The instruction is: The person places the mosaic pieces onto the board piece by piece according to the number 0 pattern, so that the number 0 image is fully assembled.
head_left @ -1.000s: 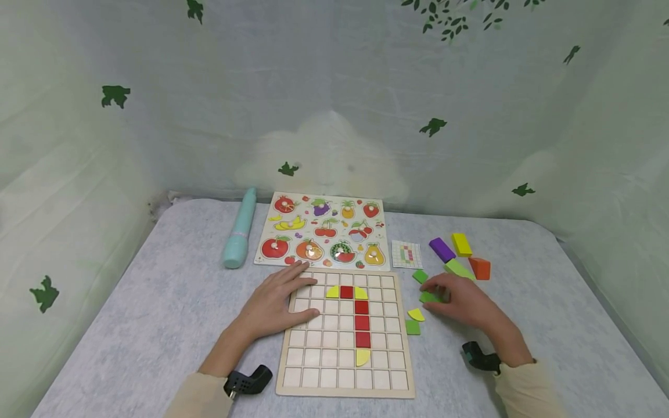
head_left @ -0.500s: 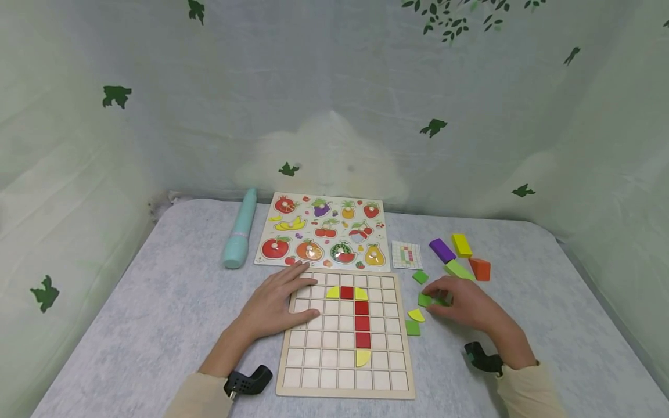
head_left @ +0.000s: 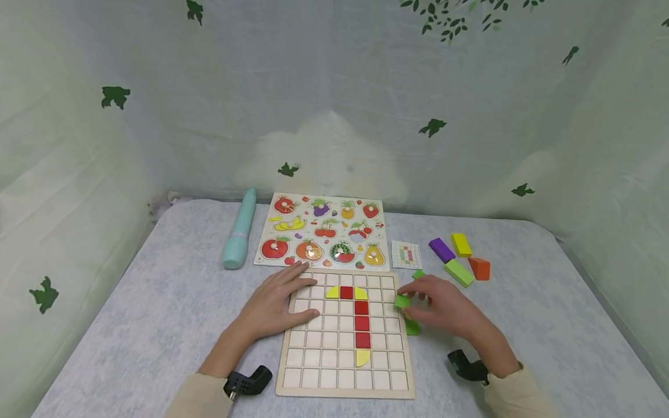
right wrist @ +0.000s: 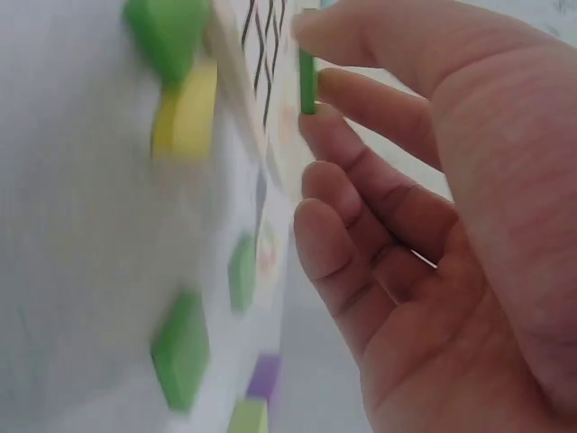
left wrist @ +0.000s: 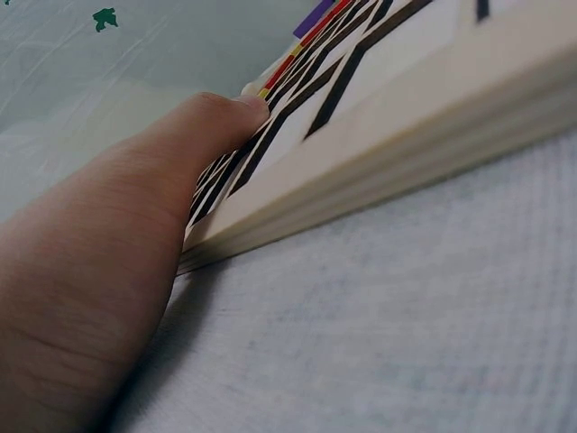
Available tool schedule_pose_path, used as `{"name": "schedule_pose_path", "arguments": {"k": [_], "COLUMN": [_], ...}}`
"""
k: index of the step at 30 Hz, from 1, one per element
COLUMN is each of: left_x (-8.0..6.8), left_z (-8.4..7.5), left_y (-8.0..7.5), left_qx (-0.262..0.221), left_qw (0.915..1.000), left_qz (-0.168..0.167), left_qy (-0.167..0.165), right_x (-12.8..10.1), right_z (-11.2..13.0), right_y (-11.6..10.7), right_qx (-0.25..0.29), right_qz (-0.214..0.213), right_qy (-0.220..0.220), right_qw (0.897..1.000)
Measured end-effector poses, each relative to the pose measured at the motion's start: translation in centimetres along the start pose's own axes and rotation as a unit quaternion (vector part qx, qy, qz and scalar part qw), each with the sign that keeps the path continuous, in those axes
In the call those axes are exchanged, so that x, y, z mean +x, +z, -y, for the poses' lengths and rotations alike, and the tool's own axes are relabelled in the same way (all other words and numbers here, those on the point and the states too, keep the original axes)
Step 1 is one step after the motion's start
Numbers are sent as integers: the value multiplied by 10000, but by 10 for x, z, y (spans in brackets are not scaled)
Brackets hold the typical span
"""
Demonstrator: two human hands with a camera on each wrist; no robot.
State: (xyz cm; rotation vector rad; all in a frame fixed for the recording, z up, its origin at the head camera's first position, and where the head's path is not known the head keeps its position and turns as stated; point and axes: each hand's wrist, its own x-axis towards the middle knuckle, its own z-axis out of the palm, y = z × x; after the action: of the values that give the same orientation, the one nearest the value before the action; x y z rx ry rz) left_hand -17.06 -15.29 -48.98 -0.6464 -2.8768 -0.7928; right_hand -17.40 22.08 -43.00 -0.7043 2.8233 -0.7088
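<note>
A wooden grid board [head_left: 328, 359] lies flat, with red square tiles [head_left: 362, 323] and yellow quarter-round tiles [head_left: 362, 357] set in a hook shape. My left hand [head_left: 274, 302] rests with spread fingers on its left edge; in the left wrist view the thumb [left wrist: 221, 126] lies over the rim. Between thumb and fingertips, my right hand [head_left: 441, 305] pinches a green square tile [head_left: 402, 301] above the board's right edge. That tile [right wrist: 307, 81] appears edge-on in the right wrist view. Loose green tiles [right wrist: 183, 352] and a yellow tile [right wrist: 185, 122] lie beneath this hand.
Behind the board are a fruit puzzle [head_left: 321, 232] and a small pattern card [head_left: 406, 255]. A teal bottle-shaped object [head_left: 240, 229] lies at the left. Purple [head_left: 442, 249], yellow [head_left: 461, 245], light green [head_left: 459, 273] and orange [head_left: 479, 269] blocks sit at the right.
My right hand has taken up a green square tile from the table and carried it left to the board's right edge. The left hand has stayed in place.
</note>
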Motion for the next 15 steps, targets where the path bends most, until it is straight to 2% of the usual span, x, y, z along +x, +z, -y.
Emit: {"name": "schedule_pose_path", "arguments": {"k": [4, 15], "left_x": [0, 0], "left_z": [0, 1], "left_y": [0, 1], "left_qx": [-11, 12], "left_qw": [10000, 10000], "left_qz": [-8, -24], "left_qy": [-8, 30], "right_x": [1, 2], "right_z": [15, 50], "right_y": [10, 38], "right_qx": [202, 286], "right_qz": [72, 389], "right_qy": [-246, -951], "right_qw": [9995, 9943]}}
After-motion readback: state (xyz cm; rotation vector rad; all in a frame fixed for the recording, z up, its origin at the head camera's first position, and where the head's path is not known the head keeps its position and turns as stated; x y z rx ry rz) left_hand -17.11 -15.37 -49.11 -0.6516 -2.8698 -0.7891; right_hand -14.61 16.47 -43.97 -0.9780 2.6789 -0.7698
